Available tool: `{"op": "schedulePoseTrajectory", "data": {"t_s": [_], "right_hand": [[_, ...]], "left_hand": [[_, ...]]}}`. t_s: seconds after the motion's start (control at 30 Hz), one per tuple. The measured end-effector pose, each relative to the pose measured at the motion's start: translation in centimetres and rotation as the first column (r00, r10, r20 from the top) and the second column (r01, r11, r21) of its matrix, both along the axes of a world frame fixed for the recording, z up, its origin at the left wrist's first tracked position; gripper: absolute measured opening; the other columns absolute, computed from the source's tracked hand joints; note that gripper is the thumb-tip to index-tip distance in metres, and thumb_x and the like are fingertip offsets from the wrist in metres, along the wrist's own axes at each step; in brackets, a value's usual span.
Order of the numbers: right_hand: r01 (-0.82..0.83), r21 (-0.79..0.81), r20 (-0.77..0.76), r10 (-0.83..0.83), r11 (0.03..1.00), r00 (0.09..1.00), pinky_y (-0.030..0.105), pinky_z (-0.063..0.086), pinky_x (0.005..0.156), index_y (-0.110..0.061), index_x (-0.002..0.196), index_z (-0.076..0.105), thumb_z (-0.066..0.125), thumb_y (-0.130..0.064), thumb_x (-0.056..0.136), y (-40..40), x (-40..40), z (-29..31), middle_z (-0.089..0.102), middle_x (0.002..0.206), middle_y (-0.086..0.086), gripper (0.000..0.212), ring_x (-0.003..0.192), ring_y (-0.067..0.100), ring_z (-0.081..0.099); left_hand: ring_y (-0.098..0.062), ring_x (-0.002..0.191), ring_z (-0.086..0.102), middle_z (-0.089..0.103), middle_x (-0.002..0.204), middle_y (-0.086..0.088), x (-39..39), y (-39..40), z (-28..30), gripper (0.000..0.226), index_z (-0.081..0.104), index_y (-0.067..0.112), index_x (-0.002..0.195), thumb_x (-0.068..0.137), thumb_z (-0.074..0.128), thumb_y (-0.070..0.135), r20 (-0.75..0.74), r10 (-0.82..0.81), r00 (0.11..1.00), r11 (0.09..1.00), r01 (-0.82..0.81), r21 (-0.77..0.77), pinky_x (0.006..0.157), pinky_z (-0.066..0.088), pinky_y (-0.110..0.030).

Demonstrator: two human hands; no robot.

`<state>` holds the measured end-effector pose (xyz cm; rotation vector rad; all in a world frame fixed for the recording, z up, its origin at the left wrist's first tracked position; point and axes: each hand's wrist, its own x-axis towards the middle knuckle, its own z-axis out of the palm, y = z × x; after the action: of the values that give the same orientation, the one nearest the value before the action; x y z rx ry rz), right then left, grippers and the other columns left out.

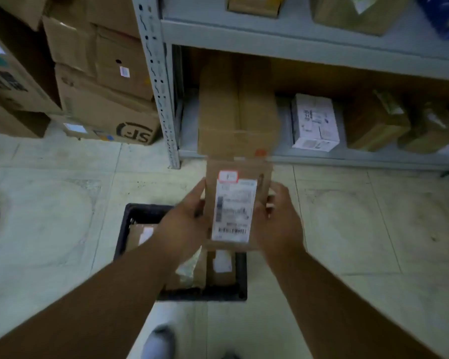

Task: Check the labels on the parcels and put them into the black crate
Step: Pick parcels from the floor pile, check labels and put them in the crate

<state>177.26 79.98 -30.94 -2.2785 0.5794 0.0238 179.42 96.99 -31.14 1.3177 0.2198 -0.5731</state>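
With your left hand (186, 224) and right hand (278, 221) gripping the brown parcel (237, 174), read its label (232, 211) (hold steady), then lower it into the black crate (130, 216).

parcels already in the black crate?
3 visible: one at the crate's far-left corner, a plastic-wrapped one in the middle, one on the right. The arms and held parcel may hide more.

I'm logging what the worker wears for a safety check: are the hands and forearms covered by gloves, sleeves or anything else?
No. The left hand and right hand are bare, without gloves, and no rings show, though the frame is blurred. Both forearms are uncovered to the frame's edge: no sleeves, watch or wristband appear.
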Motion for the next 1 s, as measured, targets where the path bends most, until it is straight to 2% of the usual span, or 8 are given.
{"op": "schedulePoseTrajectory", "data": {"t_s": [0.07,0.2,0.3,0.47,0.6,0.8,0.9,1.0], "right_hand": [[0.006,0.065,-0.038,-0.004,0.998,0.999,0.032,0.063,0.071,-0.039,0.131,0.04,0.049,-0.036,0.103,-0.7,-0.8,-5.3,0.068,0.113,-0.01,0.03,0.088,0.007,0.069],[0.003,0.074,-0.105,0.005,0.997,0.995,0.038,0.062,0.083,-0.031,0.141,0.036,0.052,-0.023,0.101,-1.2,-3.4,-15.3,0.064,0.125,-0.005,0.044,0.105,0.017,0.068],[-0.006,0.004,-0.174,0.007,1.0,0.985,0.039,0.062,0.084,-0.029,0.146,0.035,0.05,-0.025,0.101,-1.3,-5.1,-22.1,0.061,0.129,-0.003,0.048,0.111,0.021,0.066],[-0.107,-0.091,-0.184,0.089,0.99,0.979,0.041,0.056,0.094,-0.023,0.148,0.035,0.052,-0.022,0.099,-0.6,-6.5,-28.7,0.052,0.129,0.004,0.053,0.117,0.021,0.055],[-0.17,-0.169,-0.197,0.135,0.971,0.971,0.039,0.053,0.096,-0.022,0.143,0.043,0.056,-0.025,0.096,0.5,-6.0,-31.2,0.049,0.132,0.005,0.049,0.118,0.022,0.052],[-0.318,-0.249,-0.343,0.224,0.915,0.912,0.032,0.048,0.103,-0.014,0.138,0.046,0.061,-0.024,0.094,0.8,-6.6,-33.1,0.034,0.144,0.007,0.048,0.128,0.021,0.04],[-0.467,-0.305,-0.466,0.298,0.83,0.833,0.041,0.039,0.114,-0.017,0.135,0.052,0.063,-0.025,0.092,0.1,-7.3,-34.4,0.03,0.152,0.009,0.045,0.14,0.028,0.029],[-0.677,-0.356,-0.62,0.38,0.644,0.687,0.053,0.011,0.124,-0.02,0.131,0.058,0.057,-0.034,0.095,-0.2,-7.7,-35.6,0.023,0.162,0.01,0.039,0.152,0.038,-0.001]], "left_hand": [[-0.021,0.095,0.07,0.069,0.107,-0.015,-0.5,-1.4,-5.3,0.041,0.062,0.02,0.126,0.095,0.047,-0.001,-0.074,0.025,0.997,0.995,-0.032,-0.09,0.069,0.057,-0.025],[-0.02,0.115,0.062,0.066,0.123,0.004,-3.3,-2.6,-16.0,0.051,0.051,0.04,0.137,0.096,0.054,0.009,-0.015,-0.06,0.998,0.966,0.062,0.25,0.088,0.054,-0.036],[-0.013,0.114,0.059,0.059,0.132,0.008,-5.1,-2.5,-22.3,0.061,0.035,0.042,0.147,0.097,0.055,0.012,-0.096,-0.15,0.984,0.901,0.176,0.397,0.076,0.049,-0.021],[-0.003,0.085,0.064,0.066,0.106,0.011,-5.9,-3.4,-29.1,0.044,0.053,0.05,0.105,0.101,0.046,0.007,-0.168,-0.175,0.97,0.846,0.236,0.478,0.063,0.052,-0.01],[-0.019,0.085,0.073,0.071,0.107,0.009,-6.6,-3.3,-32.6,0.04,0.059,0.043,0.121,0.101,0.041,0.014,-0.183,-0.179,0.967,0.786,0.252,0.564,0.071,0.063,-0.043],[-0.011,0.077,0.067,0.059,0.079,0.019,-6.8,-3.0,-33.2,0.046,0.059,0.047,0.091,0.101,0.036,0.009,-0.108,-0.2,0.974,0.723,0.221,0.654,0.071,0.061,-0.04],[-0.01,0.073,0.065,0.063,0.085,0.013,-6.9,-3.0,-35.0,0.036,0.062,0.035,0.115,0.099,0.04,0.01,-0.159,-0.293,0.943,0.625,0.315,0.715,0.059,0.058,-0.028],[-0.021,0.105,0.064,0.062,0.117,0.001,-6.9,-3.4,-36.3,0.03,0.06,0.025,0.117,0.091,0.054,0.01,-0.273,-0.532,0.801,0.364,0.508,0.781,0.083,0.058,-0.034]]}}
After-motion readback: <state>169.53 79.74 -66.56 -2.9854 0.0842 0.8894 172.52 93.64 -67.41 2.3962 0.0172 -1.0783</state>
